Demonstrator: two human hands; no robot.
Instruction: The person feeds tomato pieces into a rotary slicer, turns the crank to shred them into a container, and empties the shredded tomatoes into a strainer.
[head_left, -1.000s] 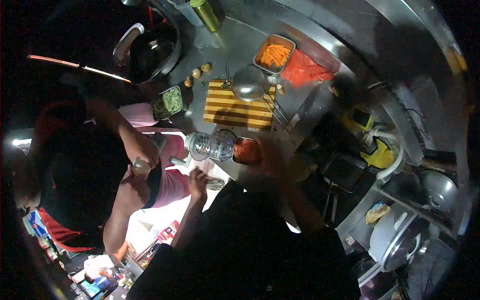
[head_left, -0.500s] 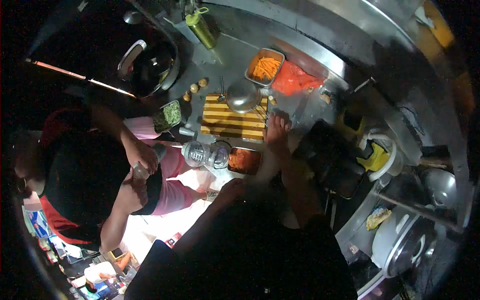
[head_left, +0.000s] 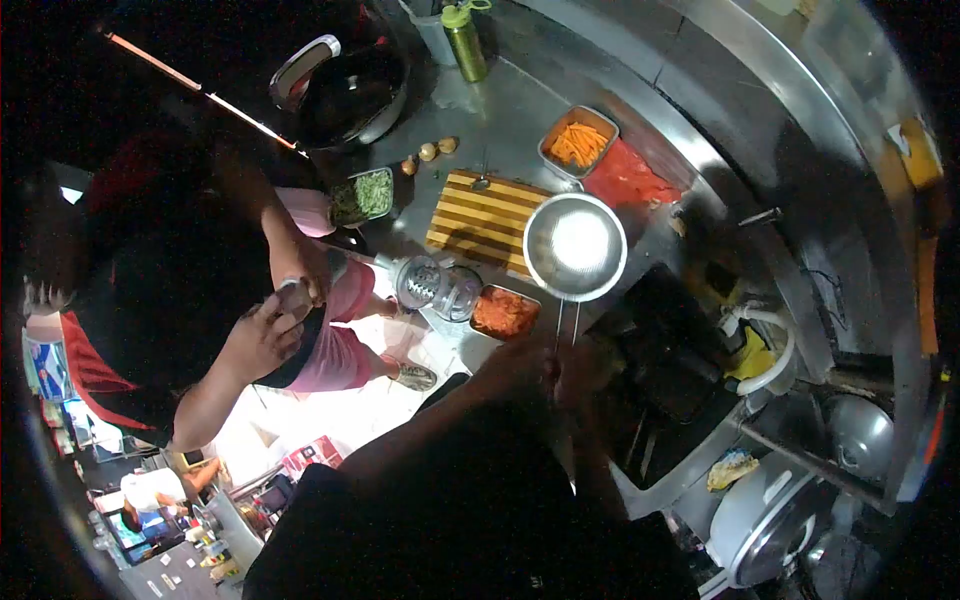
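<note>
A round metal strainer [head_left: 575,245] is held out over the right end of the striped cutting board [head_left: 480,215], its wire handle pointing toward my body. My right hand [head_left: 585,370] is closed round that handle, in deep shadow. Against the handle from the other side is my left hand [head_left: 518,368]; its fingers are too dark to make out. A metal tray of red-orange food [head_left: 505,312] lies just beyond my left hand, beside a clear container [head_left: 458,293]. A small spoon [head_left: 481,183] rests on the board's far edge.
Behind the board are a tray of orange strips [head_left: 578,145], a red bag [head_left: 630,175] and a green bottle [head_left: 463,45]. At left, a co-worker's hands [head_left: 280,315] hold a small object near a tray of chopped greens [head_left: 373,194]. A dark bin [head_left: 670,340] stands right.
The strainer has left the board, swung toward my body and turned its bowl. My right hand has drawn back with its handle, and my left hand has moved right to meet it.
</note>
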